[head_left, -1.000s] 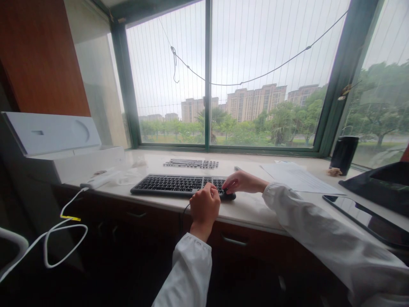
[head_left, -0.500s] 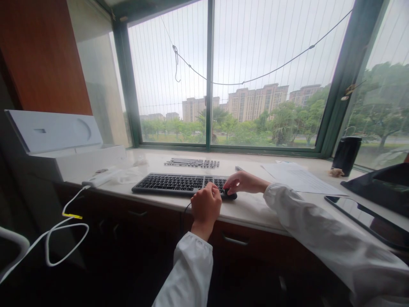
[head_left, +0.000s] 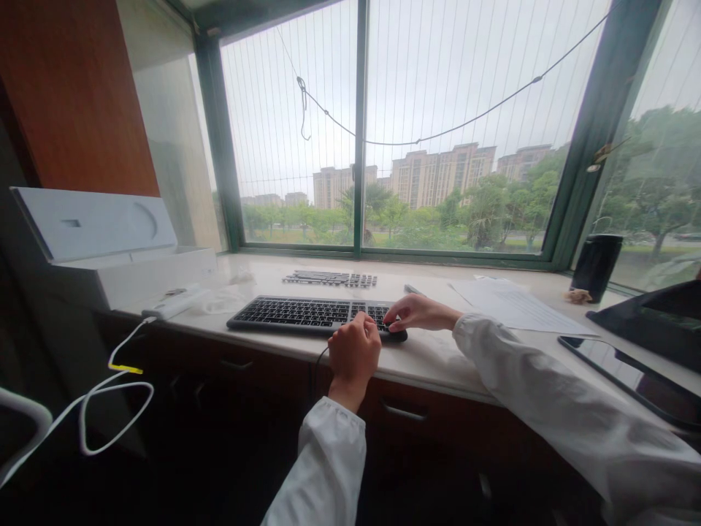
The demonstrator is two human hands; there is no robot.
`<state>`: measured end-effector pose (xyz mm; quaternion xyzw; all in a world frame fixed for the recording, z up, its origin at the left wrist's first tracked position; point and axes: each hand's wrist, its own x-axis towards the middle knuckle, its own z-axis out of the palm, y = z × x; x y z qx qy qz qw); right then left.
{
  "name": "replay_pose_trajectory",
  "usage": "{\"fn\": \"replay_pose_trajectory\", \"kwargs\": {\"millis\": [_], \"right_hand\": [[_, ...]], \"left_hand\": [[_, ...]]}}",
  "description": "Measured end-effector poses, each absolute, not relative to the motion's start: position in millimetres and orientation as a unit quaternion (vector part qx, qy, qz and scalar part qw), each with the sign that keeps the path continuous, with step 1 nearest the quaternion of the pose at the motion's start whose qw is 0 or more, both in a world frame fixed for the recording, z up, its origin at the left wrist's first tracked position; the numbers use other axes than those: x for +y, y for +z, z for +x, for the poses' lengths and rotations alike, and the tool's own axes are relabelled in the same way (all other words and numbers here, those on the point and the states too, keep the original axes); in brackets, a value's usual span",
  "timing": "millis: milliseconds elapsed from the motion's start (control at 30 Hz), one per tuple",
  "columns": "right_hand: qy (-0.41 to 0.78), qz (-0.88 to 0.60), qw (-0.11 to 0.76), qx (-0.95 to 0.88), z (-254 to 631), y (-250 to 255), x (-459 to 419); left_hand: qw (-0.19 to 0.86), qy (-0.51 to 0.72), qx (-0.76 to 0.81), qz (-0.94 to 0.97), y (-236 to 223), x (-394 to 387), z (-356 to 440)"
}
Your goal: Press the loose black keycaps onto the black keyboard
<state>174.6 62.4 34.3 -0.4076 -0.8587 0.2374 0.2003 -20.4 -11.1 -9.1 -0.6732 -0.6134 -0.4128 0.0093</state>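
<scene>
Pale, overcast daylight enters through the window (head_left: 465,80) from eleven to two o'clock, whitening the worktop (head_left: 432,358); toward six and eight o'clock everything sinks into near-black shadow. Fine detail looks soft and slightly hazy, and the wide view stretches and smears toward the edges.

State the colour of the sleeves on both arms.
White sleeves, showing best in the head view.

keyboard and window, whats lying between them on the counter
Between keyboard and window lie rows of loose keycaps, plus a small thin item just beyond the right hand, in the head view.
</scene>
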Motion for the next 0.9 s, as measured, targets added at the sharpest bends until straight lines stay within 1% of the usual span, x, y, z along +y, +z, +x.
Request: {"fn": "replay_pose_trajectory", "kwargs": {"millis": [133, 500, 700, 800, 900], "right_hand": [[0.273, -0.415, 0.211, -0.842, 174.3, 34.0, 61.3], [0.276, -0.406, 0.222, -0.842, 174.1, 35.3, 58.5], [0.318, -0.391, 0.229, -0.833, 176.5, 32.3, 60.8], [0.305, -0.391, 0.228, -0.838, 174.9, 34.2, 57.8], [0.258, -0.405, 0.225, -0.848, 172.1, 38.3, 52.7]], "left_hand": [[0.01, -0.415, -0.614, -0.672, -8.6, -11.9, -20.8], [-0.012, -0.402, -0.618, -0.676, -4.5, -15.5, -20.2], [-0.012, -0.397, -0.621, -0.675, -3.2, -17.1, -20.3], [-0.012, -0.398, -0.62, -0.676, -4.5, -16.3, -20.7], [-0.016, -0.401, -0.617, -0.677, -6.2, -14.9, -21.0]]}}
